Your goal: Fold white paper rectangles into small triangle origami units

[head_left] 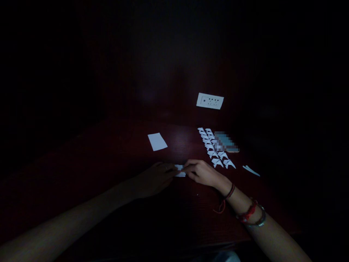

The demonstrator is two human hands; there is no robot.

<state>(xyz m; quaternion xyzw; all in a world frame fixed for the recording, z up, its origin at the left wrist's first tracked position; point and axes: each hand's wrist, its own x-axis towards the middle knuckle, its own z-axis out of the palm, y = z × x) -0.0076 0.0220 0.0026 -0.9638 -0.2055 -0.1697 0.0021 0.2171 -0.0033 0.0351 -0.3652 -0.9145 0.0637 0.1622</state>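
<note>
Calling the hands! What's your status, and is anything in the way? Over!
Left hand, right hand: fingers touching the small white paper. Paper partly covered by them. Flat sheet beyond, folded pieces rightward, both apart from the hands.

A white wall socket panel [209, 101] stands out against the dark wall [178, 80] behind a reddish desk [182, 145], where a phone-like device [228, 142], partly blurred, lies flat.

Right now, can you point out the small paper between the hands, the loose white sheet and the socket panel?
Small paper [180, 174]: head view, its near part.
White sheet [157, 141]: head view, its middle.
Socket panel [209, 101]: head view, its face.
</note>
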